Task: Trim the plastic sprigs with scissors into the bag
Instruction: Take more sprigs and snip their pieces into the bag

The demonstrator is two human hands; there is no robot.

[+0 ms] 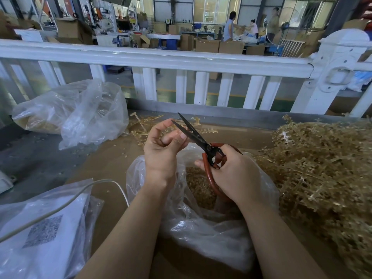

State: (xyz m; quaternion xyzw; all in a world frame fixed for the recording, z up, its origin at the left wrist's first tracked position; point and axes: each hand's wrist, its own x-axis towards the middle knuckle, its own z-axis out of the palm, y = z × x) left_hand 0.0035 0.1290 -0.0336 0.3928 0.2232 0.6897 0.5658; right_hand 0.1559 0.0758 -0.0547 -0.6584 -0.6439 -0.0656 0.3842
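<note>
Place: factory workshop floor
Signs: stacked cardboard boxes (207, 45), machinery (104, 19), workers (229, 27) at distant benches, white railing (153, 57)

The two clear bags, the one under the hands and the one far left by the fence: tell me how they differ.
The bag under the hands lies open, showing cut golden bits; the far-left bag is crumpled, its mouth not visible. The first lies on brown cardboard, the second on the grey surface beyond. Both are thin clear plastic.
</note>
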